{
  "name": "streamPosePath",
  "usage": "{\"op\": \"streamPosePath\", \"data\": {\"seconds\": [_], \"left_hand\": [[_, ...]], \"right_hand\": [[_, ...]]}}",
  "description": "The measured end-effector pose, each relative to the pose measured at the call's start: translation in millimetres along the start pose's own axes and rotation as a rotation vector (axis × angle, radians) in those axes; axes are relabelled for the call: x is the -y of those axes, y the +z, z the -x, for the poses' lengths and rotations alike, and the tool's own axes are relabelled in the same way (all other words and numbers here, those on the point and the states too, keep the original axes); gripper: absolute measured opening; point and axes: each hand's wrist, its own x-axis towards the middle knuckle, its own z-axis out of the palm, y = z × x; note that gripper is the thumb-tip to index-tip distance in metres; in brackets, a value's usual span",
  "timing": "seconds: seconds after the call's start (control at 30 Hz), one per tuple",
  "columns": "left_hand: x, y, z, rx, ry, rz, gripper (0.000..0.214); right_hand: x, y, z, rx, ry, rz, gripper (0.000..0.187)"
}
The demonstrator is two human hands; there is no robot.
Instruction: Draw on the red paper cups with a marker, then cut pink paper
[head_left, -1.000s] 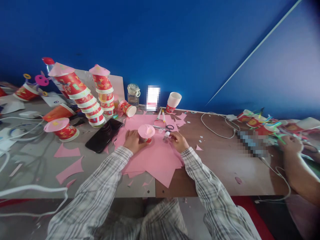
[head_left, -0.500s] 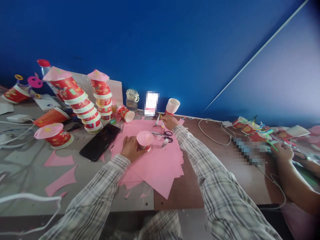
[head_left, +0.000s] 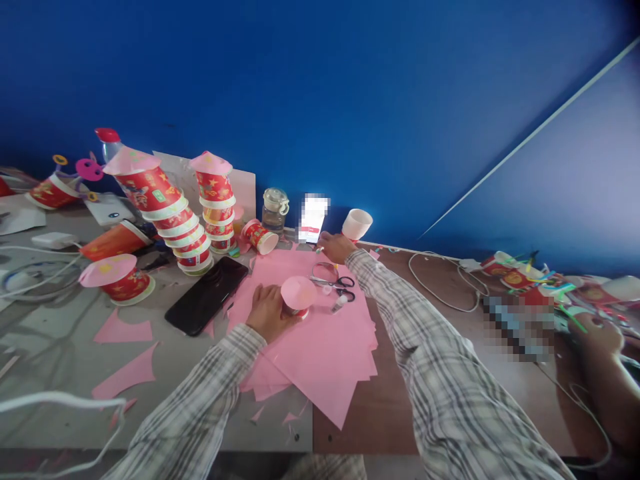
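While my curled left hand (head_left: 270,311) steadies the pink-topped cup (head_left: 299,295), my right hand (head_left: 337,247) extends beyond, grip unclear; next need: likely steadiness.

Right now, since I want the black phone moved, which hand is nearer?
Left. The left hand is just right of the black phone; the right hand is farther right, near the blue wall.

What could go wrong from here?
1. The right hand is close by the white cup and might knock it.
2. The right sleeve runs near the handles of the scissors and may drag them.
3. The left hand holds the small pink-topped cup over overlapping pink sheets, which might slide under it.
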Motion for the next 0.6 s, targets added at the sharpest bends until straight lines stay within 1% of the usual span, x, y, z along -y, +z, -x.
{"op": "streamPosePath", "data": {"seconds": [0.07, 0.13, 0.2, 0.23, 0.27, 0.3, 0.33, 0.37, 0.4, 0.5, 0.57, 0.6], "left_hand": [[-1, -0.6, 0, -0.002, 0.004, -0.002, 0.070], [-1, -1.3, -1, -0.006, 0.005, -0.004, 0.069], [-2, -2.1, -1, -0.012, 0.004, -0.008, 0.069], [-2, -2.5, -1, -0.015, 0.007, -0.010, 0.069], [-2, -2.9, -2, -0.016, 0.012, -0.011, 0.068], [-2, -3.4, -2, -0.018, 0.019, -0.013, 0.067], [-2, -3.8, -2, -0.019, 0.028, -0.014, 0.066], [-2, -4.5, -2, -0.022, 0.038, -0.015, 0.066], [-2, -5.3, -2, -0.029, 0.046, -0.017, 0.068], [-4, -10.5, -2, -0.068, 0.063, -0.022, 0.077], [-7, -17.9, -2, -0.115, 0.062, -0.027, 0.086], [-9, -23.2, -2, -0.146, 0.067, -0.023, 0.087]], "right_hand": [[0, -14, 9, -0.166, 0.035, -0.198, 0.017], [0, -30, 23, -0.340, 0.112, -0.391, 0.018], [3, -45, 44, -0.465, 0.170, -0.577, 0.025], [7, -51, 56, -0.514, 0.185, -0.656, 0.028], [13, -55, 69, -0.562, 0.196, -0.781, 0.029], [20, -58, 84, -0.620, 0.212, -1.120, 0.026], [30, -58, 98, -0.646, 0.229, -1.376, 0.023], [40, -58, 112, -0.649, 0.238, -1.530, 0.021], [52, -55, 124, -0.625, 0.242, -1.614, 0.019], [85, -42, 152, -0.588, 0.278, -1.691, 0.018], [102, -34, 161, -0.564, 0.287, -1.713, 0.018], [108, -30, 163, -0.559, 0.291, -1.722, 0.018]]}}
